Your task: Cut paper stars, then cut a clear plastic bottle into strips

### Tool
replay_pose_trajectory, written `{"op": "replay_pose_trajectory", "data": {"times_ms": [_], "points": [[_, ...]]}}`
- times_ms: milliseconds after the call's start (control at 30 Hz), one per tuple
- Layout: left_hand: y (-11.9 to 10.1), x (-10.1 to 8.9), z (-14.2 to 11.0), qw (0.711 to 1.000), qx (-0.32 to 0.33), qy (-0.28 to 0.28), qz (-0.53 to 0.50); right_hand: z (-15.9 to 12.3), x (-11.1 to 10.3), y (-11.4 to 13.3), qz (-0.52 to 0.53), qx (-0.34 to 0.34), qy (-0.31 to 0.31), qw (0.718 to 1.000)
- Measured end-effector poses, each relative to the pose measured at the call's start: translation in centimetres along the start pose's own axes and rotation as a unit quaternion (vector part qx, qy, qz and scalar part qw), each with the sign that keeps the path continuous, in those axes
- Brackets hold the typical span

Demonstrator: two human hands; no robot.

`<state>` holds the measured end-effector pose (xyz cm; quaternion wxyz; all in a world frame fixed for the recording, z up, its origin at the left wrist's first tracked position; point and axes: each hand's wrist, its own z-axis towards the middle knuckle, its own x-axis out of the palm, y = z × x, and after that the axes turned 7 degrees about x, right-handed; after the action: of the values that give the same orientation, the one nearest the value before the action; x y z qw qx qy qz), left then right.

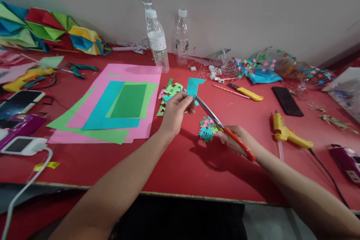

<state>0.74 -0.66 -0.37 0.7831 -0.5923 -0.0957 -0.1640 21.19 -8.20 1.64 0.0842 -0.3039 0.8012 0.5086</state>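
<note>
My left hand (177, 113) pinches a piece of blue paper (192, 85) that sticks up above the fingertips. Red-handled scissors (239, 142) are gripped in my right hand (234, 138), their blades pointing up and left to the paper's lower edge beside my left fingertips. Whether the blade tips touch the paper I cannot tell. Below the blades lies a small heap of pink, green and blue paper stars (207, 130). Behind my left hand, and partly hidden by it, is a pile of green and blue paper scraps (172, 90).
Coloured sheets (146, 131) lie stacked at left. Two plastic bottles (160, 45) (182, 37) stand near the wall. A yellow cutter (250, 93), black phone (287, 100) and yellow glue gun (289, 135) with a cord lie at right. Pliers (81, 69) and a white charger (24, 145) are at left.
</note>
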Motion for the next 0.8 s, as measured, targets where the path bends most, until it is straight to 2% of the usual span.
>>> {"op": "replay_pose_trajectory", "data": {"times_ms": [233, 800], "points": [[0.1, -0.1, 0.0, 0.999, 0.014, -0.002, 0.030, 0.0, -0.1, 0.0, 0.017, 0.013, 0.041, 0.999], [0.1, -1.2, 0.8, 0.997, 0.024, 0.053, 0.058, 0.0, -0.3, 0.0, 0.006, 0.034, 0.022, 0.999]]}}
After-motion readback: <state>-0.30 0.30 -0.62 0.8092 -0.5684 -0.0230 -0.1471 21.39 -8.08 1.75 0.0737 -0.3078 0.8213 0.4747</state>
